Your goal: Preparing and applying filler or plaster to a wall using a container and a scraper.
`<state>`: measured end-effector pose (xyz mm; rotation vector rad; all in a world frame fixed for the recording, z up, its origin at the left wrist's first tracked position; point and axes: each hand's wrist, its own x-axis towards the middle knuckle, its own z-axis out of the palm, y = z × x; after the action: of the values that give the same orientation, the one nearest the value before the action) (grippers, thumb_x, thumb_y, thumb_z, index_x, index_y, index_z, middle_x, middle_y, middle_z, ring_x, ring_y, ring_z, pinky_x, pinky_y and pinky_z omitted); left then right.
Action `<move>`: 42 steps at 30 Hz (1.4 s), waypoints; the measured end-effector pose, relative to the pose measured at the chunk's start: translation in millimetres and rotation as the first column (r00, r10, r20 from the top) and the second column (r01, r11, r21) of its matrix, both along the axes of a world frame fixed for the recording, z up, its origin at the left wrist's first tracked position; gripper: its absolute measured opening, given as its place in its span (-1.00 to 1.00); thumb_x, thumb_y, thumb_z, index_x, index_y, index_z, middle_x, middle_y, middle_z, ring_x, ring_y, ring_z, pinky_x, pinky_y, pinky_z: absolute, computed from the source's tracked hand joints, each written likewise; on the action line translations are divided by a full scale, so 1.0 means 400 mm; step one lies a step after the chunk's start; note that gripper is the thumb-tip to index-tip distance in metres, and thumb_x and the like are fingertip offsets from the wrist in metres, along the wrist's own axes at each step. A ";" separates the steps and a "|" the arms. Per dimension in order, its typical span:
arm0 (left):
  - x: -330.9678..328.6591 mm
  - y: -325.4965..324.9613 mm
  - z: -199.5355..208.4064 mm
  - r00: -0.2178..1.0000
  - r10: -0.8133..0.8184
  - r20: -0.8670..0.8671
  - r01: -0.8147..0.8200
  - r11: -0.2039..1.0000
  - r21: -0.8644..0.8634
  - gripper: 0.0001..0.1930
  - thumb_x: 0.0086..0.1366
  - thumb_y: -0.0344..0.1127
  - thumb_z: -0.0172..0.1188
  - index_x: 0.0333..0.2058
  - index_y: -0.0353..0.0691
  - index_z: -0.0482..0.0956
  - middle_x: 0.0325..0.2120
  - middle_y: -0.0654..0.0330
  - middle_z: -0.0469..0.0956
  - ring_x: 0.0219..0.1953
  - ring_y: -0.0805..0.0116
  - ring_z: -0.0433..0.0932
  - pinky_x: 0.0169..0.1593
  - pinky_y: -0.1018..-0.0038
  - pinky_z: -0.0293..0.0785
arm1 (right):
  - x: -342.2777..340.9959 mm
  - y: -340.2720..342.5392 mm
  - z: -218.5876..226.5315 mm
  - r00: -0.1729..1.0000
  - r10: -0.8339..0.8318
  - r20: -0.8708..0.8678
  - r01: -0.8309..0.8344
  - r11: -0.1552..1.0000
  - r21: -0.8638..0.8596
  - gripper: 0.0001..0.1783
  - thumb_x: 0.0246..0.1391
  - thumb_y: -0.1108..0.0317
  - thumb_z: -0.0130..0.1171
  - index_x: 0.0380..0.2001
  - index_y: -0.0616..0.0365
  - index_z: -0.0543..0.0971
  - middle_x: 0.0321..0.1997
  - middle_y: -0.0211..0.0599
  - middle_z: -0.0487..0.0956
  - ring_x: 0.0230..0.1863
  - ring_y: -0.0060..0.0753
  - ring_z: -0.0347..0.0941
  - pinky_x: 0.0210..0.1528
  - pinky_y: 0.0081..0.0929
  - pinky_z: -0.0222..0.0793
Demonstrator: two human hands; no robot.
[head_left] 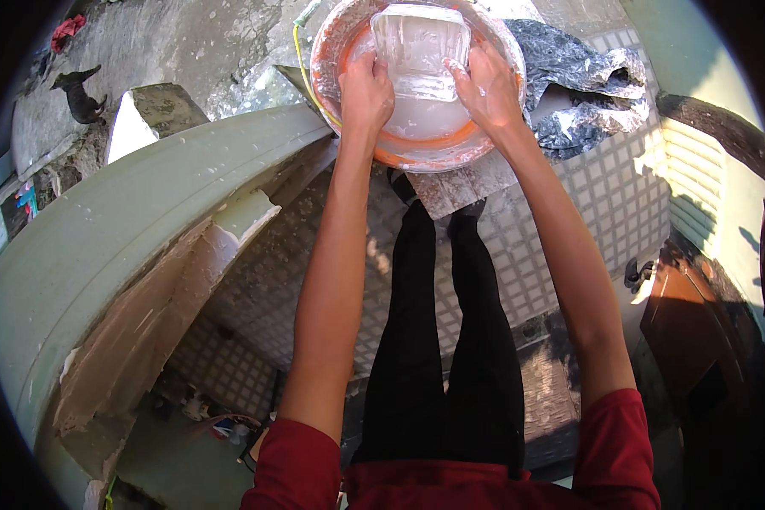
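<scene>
A clear, rectangular plastic container [422, 53] is held tilted over an orange basin [438, 153] splashed with white. My left hand [366, 93] closes on its left edge, thumb toward the inside. My right hand [488, 90] grips the right edge, with whitish wet smears on the fingers. Cloudy white liquid [429, 119] lies in the basin below the container. Whether the container's bottom touches the liquid I cannot tell.
A crumpled dark plastic sheet [582, 81], spattered white, lies right of the basin. A yellow-green hose [299, 64] runs along the basin's left side. A curved pale green wall [153, 195] stands at left; a small dark animal [81, 95] is beyond it. Patterned tiles [603, 204] cover the floor.
</scene>
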<state>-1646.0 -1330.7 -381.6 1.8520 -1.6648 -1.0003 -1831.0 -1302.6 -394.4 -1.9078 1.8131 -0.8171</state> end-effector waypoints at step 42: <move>-0.024 0.024 -0.035 0.935 -0.120 0.332 0.038 0.969 0.245 -0.74 0.10 -0.46 -0.01 -0.29 -0.46 0.59 -0.30 -0.34 0.53 -0.18 -0.24 0.54 -0.09 0.09 0.48 | -0.037 -0.038 -0.025 0.996 0.090 0.006 -0.082 0.868 0.489 -0.50 -0.16 0.05 0.13 -0.41 0.39 0.55 -0.27 0.24 0.53 -0.17 0.16 0.49 -0.10 -0.15 0.36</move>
<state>-1655.7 -1321.1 -395.5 2.2380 -1.9026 -0.9832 -1845.9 -1317.8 -404.3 -1.6447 1.7212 -0.2672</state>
